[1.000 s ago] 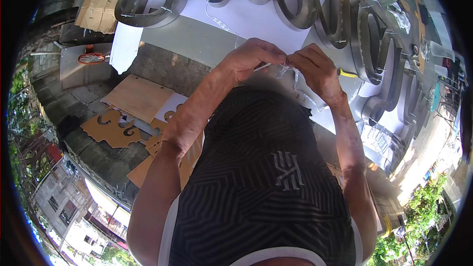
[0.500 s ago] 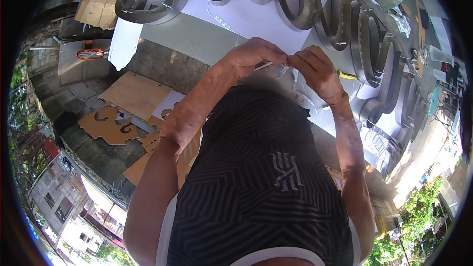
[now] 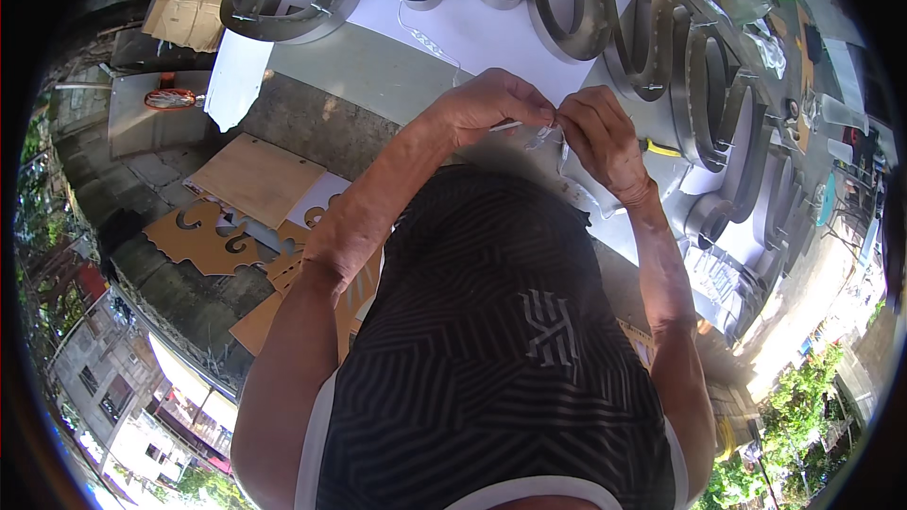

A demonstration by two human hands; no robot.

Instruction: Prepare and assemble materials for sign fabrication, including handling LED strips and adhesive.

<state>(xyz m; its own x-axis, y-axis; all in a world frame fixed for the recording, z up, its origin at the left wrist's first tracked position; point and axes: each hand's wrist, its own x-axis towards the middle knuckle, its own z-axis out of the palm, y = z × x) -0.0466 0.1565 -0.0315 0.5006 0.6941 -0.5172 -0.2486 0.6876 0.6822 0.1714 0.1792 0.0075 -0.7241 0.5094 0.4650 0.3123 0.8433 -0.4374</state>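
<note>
The rough concrete ground lies outdoors, and over it the grey desk spreads from 11 to 3 o'clock, with curved letter shells of dull metal. At 12 o'clock, low over its near edge, a crooked wire strand, thin and whitish, runs its long axis toward 5 o'clock. Left hand and right hand pinch its upper end, their fingers meeting.

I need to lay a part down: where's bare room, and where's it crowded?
Bare: the grey tabletop strip left of the left hand, nearer than the white sheet; also that sheet between the left hand and the curved metal shapes beyond. Crowded: right of the right hand, with a yellow tool handle and more metal shapes.
</note>
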